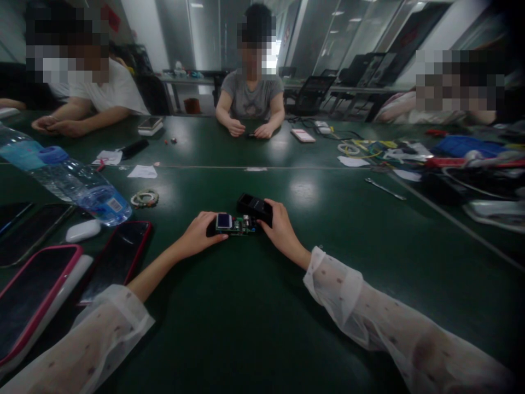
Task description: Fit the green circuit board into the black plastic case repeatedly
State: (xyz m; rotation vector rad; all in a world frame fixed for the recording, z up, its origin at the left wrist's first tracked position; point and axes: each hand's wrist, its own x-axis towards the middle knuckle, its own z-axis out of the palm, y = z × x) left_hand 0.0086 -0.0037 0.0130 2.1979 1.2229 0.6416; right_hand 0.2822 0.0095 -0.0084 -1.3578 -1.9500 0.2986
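Note:
My left hand [205,232] is closed around the left end of a green circuit board [241,224] with a small square screen. A dark piece shows under the fingers at that end; I cannot make out what it is. My right hand [281,224] grips a black plastic housing [253,205] with a rectangular window, tilted just behind the board. The board's right end comes close to the right fingers, and whether they touch is unclear. Both things are held low over the green table [254,306].
Phones, one a red-edged phone [117,260], a white case [83,231] and a lying water bottle [98,197] crowd the left. A bead bracelet [144,198] lies beyond. Cables [365,148] and a blue item [467,146] are heaped at right. Several people sit across the table.

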